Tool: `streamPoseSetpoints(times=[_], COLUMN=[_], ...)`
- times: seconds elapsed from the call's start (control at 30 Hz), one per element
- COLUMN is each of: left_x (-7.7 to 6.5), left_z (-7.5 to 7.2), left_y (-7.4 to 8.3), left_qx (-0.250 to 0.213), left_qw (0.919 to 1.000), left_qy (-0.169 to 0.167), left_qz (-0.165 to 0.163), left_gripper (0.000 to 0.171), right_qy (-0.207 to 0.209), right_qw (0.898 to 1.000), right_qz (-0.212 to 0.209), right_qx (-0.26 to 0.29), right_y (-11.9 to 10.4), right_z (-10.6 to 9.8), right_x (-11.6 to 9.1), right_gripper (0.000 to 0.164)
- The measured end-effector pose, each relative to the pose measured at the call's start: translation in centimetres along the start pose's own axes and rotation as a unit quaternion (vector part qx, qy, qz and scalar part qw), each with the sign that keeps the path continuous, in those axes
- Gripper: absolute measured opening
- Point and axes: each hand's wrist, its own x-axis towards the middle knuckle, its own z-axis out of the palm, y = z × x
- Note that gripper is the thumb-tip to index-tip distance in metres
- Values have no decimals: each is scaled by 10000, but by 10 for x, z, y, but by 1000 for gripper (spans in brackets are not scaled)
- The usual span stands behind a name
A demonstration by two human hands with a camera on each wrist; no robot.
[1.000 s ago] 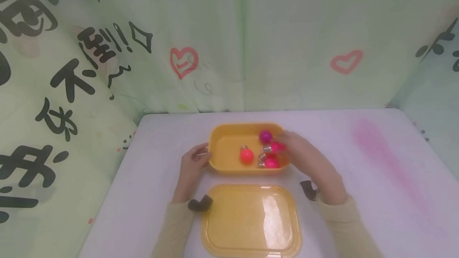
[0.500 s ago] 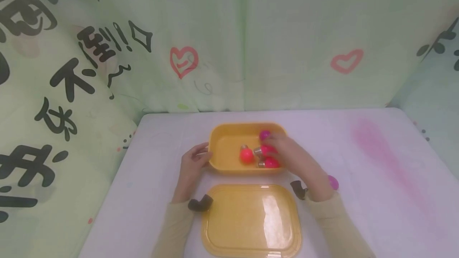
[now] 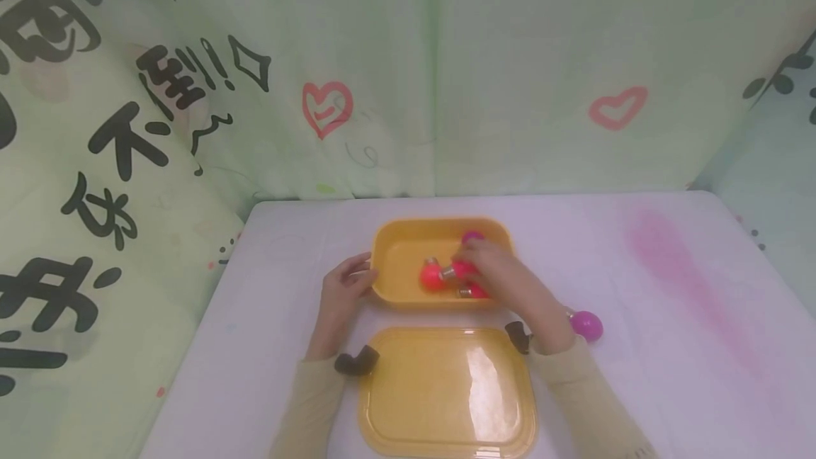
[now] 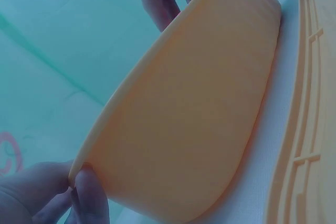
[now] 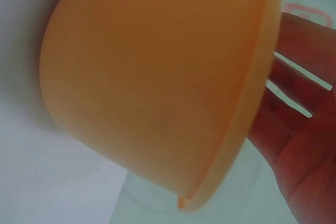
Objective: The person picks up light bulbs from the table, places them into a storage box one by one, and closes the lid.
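Note:
In the head view a yellow plastic box (image 3: 398, 250) stands on the table. My left hand (image 3: 342, 296) pinches its left rim between thumb and fingers, as the left wrist view confirms. My right hand (image 3: 500, 271) reaches over the right side and holds a pink light bulb (image 3: 462, 270), its metal base pointing left. That base lies close to a red-orange bulb (image 3: 431, 277) in the box. Another pink bulb (image 3: 474, 292) is near the front wall, partly under the hand, and a purple bulb (image 3: 472, 236) shows behind the fingers. In the right wrist view the box wall hides the fingertips.
A yellow lid (image 3: 446, 392) lies flat in front of the box, between the forearms. On the white table (image 3: 637, 388), a purple bulb (image 3: 587, 326) rests beside the right wrist. Patterned cloth (image 3: 510, 76) hangs behind and at both sides.
My right hand has moved left inside the box, carrying the pink bulb toward the red-orange one, which has shifted slightly left. The purple bulb on the table has come into view. My left hand stays put.

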Motion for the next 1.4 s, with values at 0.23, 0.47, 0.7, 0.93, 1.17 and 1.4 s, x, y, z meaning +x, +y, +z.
streamPoseSetpoints(times=[0.23, 0.47, 0.7, 0.93, 1.17, 1.4], left_x=[-1, -1, 2, 2, 1, 2], left_z=[1, 1, 1, 1, 0, 0], left_y=[-1, 0, -3, -3, -3, -3], left_qx=[-94, -117, -44, 8, -12, -31], left_qw=[9998, 9997, 9999, 9998, 9998, 9999], left_qy=[34, 4, 26, 32, 21, -2], left_qz=[162, 225, 163, 206, 188, 165], left_gripper=[37, 39, 38, 39, 39, 41], right_qy=[-152, -50, -48, 26, 77, -31], right_qw=[9998, 9999, 9999, 10000, 9999, 9999], right_qz=[96, 91, 157, 0, -65, 94], right_qx=[-14, -72, 49, 54, 115, 113], right_y=[0, -3, -4, -1, 2, 0], right_z=[7, 14, 19, 25, 27, 23], right_x=[6, 9, 10, 11, 12, 12], right_gripper=[26, 23, 22, 20, 20, 25])
